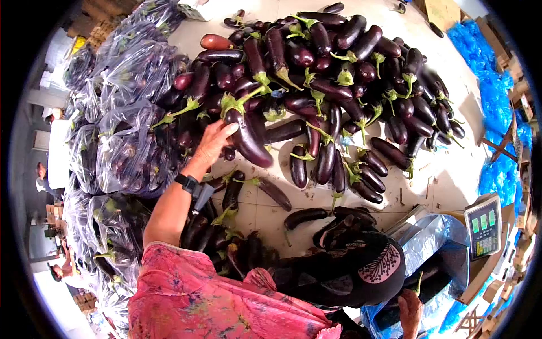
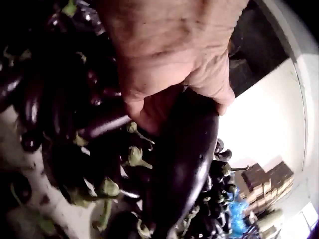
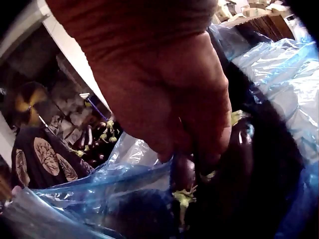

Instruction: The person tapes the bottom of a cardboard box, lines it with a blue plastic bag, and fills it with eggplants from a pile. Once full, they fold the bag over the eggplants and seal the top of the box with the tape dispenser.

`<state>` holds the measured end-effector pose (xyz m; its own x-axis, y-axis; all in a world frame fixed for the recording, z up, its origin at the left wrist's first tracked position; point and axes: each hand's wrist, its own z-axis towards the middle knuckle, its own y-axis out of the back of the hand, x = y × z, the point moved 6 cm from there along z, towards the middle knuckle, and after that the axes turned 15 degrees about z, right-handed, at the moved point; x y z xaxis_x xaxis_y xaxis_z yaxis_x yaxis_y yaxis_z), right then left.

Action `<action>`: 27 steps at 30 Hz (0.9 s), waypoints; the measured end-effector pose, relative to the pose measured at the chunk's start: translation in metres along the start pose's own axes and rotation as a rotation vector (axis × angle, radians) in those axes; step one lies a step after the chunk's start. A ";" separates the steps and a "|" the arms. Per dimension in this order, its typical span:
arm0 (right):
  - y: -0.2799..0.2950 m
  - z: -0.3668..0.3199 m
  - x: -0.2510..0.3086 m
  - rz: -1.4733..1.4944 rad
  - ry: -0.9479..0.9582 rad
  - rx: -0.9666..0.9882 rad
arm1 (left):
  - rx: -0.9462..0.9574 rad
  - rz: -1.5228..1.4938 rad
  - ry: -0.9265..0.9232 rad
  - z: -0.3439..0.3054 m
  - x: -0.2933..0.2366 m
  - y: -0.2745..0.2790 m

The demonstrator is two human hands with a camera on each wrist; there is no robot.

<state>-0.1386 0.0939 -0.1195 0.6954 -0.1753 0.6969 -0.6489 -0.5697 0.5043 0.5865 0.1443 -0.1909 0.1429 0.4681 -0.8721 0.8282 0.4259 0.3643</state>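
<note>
Left hand (image 1: 212, 142): fingers gripped a glossy eggplant (image 1: 247, 142) — toward the floor's (image 1: 451, 56) left edge | right hand (image 1: 411, 312): fingers inside blue bag (image 3: 114, 189) — hold unclear | gentle, bruise-free support suited best

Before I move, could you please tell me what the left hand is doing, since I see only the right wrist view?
Observer: In the head view, the left hand grips a large eggplant by the edge of the pile.
Operator: Thank you. Could you say what stands beside the blue plastic that shows near my right hand?
Observer: A scale display with lit green panels stands next to it.
Operator: And what is on the far side of the pile from that display, please?
Observer: Clear plastic bags filled with eggplants are stacked there.
</note>
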 end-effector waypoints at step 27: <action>0.007 -0.010 -0.023 0.114 0.005 -0.043 | -0.916 0.978 -0.022 -0.020 0.115 0.155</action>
<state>-0.1620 0.1021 -0.1271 0.6146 -0.2330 0.7536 -0.7367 -0.5112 0.4427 0.7207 0.2792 -0.2280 0.4800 0.8674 -0.1309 -0.2764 0.2912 0.9159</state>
